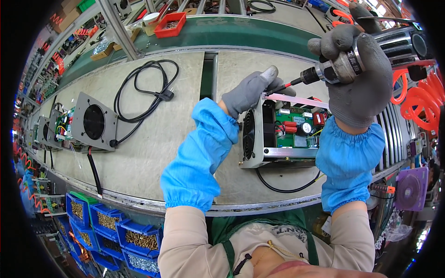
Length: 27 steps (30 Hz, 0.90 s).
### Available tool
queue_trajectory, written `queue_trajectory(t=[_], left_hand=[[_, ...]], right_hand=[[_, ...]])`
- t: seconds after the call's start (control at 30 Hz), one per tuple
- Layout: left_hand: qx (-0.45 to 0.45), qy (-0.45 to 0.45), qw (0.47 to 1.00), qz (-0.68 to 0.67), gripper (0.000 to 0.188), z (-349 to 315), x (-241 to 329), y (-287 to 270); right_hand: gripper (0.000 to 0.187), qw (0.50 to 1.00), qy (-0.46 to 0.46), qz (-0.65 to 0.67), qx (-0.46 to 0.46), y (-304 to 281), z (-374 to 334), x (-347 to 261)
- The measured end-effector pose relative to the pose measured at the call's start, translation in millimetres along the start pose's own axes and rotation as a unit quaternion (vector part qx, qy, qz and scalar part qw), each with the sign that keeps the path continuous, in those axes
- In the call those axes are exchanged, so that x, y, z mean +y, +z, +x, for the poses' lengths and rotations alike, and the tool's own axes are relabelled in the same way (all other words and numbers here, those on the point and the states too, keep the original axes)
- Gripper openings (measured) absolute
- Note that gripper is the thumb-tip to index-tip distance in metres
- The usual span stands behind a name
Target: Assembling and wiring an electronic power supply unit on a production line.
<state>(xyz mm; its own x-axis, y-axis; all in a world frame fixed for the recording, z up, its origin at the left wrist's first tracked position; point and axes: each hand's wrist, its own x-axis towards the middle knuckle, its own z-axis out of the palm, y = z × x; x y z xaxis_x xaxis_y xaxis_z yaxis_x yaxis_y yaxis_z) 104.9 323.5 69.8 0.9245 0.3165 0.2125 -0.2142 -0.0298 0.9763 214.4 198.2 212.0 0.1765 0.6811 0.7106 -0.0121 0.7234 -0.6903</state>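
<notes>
My right hand [361,76], in a grey glove, is wrapped round a pneumatic screwdriver [340,67], held nearly level. Its red-ringed bit [293,83] points left, and the tip is at the far left top corner of an open electronic unit [292,127]. At that same corner my left hand [252,92], also gloved, is closed with thumb and fingers around the bit's tip; what they pinch is hidden. The unit has a fan [249,134] on its left end, a green circuit board [288,119] inside and metal rails [292,152] along the top.
Further left are similar fan units [93,121] and a coiled black power cable [139,90]. Blue bins [139,236] of screws hang below the bench's front edge. A red tray [170,24] sits on the green conveyor [232,34]. Orange coiled hose [419,102] hangs at right.
</notes>
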Motion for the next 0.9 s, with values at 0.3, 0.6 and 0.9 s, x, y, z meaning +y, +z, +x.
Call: queue_trajectory(t=[0.3,0.6,0.9], left_hand=[[-0.006,-0.012,1.0,-0.014,0.075,1,0,0],[-0.039,0.013,0.999,-0.035,0.077,1,0,-1],[-0.047,0.0,0.997,-0.063,0.072,5,-5,-2]], right_hand=[[0.042,0.994,0.073,0.06,-0.063,-15,16,13],[0.031,0.988,0.138,0.055,-0.041,11,40,22],[0.028,0.983,0.18,0.023,0.02,20,38,20]])
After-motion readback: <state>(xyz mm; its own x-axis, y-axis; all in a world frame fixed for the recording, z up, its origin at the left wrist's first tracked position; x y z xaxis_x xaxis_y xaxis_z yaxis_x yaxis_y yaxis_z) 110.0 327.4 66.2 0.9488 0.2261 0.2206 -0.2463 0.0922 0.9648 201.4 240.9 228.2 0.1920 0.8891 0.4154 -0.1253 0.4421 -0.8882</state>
